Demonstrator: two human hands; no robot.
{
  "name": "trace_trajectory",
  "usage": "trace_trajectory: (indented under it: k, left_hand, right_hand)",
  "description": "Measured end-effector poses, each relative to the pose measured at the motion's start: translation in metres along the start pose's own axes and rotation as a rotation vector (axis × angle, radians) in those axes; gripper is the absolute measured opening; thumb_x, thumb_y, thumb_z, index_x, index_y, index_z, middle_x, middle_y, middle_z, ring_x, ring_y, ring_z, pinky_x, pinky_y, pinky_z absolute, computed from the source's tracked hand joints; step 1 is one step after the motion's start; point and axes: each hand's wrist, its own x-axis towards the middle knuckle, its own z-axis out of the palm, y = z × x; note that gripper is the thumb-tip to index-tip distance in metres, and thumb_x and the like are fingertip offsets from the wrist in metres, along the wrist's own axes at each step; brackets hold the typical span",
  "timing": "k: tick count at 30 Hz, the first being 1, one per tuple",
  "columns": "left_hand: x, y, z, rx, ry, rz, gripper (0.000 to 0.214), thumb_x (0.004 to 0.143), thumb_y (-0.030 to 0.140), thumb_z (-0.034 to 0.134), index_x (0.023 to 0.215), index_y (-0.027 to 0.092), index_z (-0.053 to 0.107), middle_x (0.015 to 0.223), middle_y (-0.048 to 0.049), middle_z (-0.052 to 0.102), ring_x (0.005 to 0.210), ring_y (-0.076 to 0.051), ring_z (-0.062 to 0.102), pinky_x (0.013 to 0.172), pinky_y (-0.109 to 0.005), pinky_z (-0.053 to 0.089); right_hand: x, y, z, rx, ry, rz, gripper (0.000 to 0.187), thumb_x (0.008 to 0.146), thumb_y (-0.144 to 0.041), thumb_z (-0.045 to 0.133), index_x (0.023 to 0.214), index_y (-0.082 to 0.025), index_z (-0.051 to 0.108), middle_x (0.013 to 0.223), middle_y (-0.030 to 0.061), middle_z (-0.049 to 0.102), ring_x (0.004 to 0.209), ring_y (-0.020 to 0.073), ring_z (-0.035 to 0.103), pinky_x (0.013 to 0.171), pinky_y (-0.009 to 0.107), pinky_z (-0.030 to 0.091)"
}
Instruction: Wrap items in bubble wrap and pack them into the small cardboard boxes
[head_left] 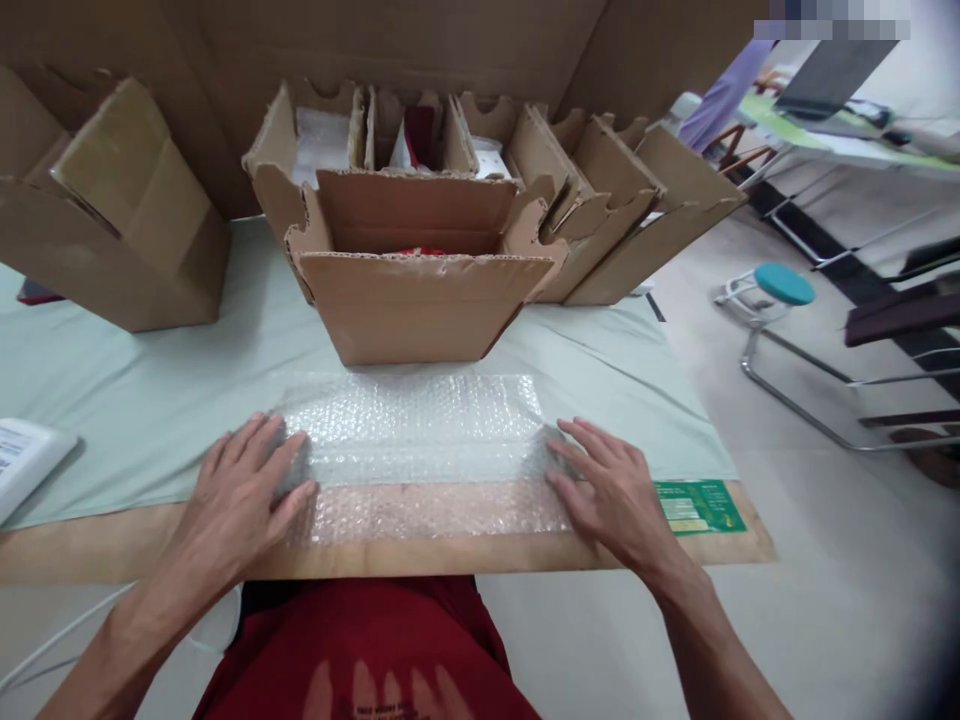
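Observation:
A clear sheet of bubble wrap (pixel 420 450) lies flat at the front of the table, partly over the pale green cloth and partly over the bare wooden edge. My left hand (pixel 251 485) rests at its left side with fingers spread, the fingertips and thumb touching the sheet. At the right side my right hand (pixel 607 490) lies with fingers apart, its thumb and fingertips on the sheet's edge. Just beyond the wrap stands a small open cardboard box (pixel 420 305) with something red inside, mostly hidden by its front wall.
Several cardboard bins (pixel 600 180) with notched walls stand behind the box. Another cardboard box (pixel 142 220) is at the left, and a white device (pixel 30 460) lies at the left edge. A green label (pixel 701 507) sits at the right corner. A blue stool (pixel 784 284) stands on the floor.

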Motion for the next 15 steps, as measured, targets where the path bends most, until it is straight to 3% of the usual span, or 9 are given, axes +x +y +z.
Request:
trace_trajectory:
  k: [2,5,8,11,15]
  left_hand:
    - [-0.001,0.006,-0.004,-0.059,0.012,0.067,0.051,0.102,0.048,0.041,0.134,0.012,0.061,0.149,-0.0242,0.055,0.145,-0.044,0.043,0.111,-0.063,0.04]
    - [0.003,0.025,-0.007,-0.186,-0.06,0.222,0.058,0.097,0.057,0.052,0.143,0.021,0.055,0.158,-0.0163,0.048,0.149,-0.037,0.039,0.118,-0.06,0.034]
    - [0.006,0.035,-0.007,-0.225,-0.128,0.254,0.064,0.091,0.057,0.063,0.145,0.026,0.052,0.16,-0.0125,0.047,0.148,-0.035,0.042,0.121,-0.059,0.031]
    - [0.002,0.028,-0.009,-0.221,-0.137,0.219,0.063,0.089,0.045,0.063,0.148,0.026,0.05,0.159,-0.0109,0.049,0.147,-0.034,0.045,0.121,-0.059,0.031]
    - [-0.004,0.006,-0.02,-0.273,-0.069,0.141,0.054,0.087,0.023,0.05,0.141,0.027,0.054,0.145,-0.0077,0.064,0.133,-0.029,0.06,0.12,-0.057,0.035]
  right_hand:
    - [-0.012,-0.008,-0.008,0.107,-0.046,-0.082,0.035,0.096,-0.033,0.063,0.127,-0.019,0.067,0.143,0.0152,0.064,0.13,0.033,0.061,0.1,0.05,0.052]
    - [-0.018,-0.036,-0.006,0.169,-0.102,-0.18,0.036,0.096,-0.031,0.063,0.13,-0.02,0.066,0.144,0.0143,0.064,0.129,0.0316,0.062,0.099,0.049,0.053]
    - [-0.013,-0.053,0.008,0.146,0.022,-0.221,0.025,0.098,-0.015,0.057,0.119,-0.02,0.071,0.131,0.0132,0.073,0.121,0.0293,0.068,0.092,0.046,0.055]
    - [-0.005,-0.052,0.008,0.221,0.159,-0.21,0.029,0.098,-0.007,0.053,0.114,-0.021,0.073,0.111,0.0091,0.08,0.101,0.0237,0.075,0.085,0.041,0.055]
    - [0.011,-0.042,-0.015,0.311,0.213,-0.085,0.021,0.099,-0.015,0.056,0.103,-0.023,0.075,0.089,0.0053,0.081,0.079,0.0212,0.074,0.077,0.038,0.056]
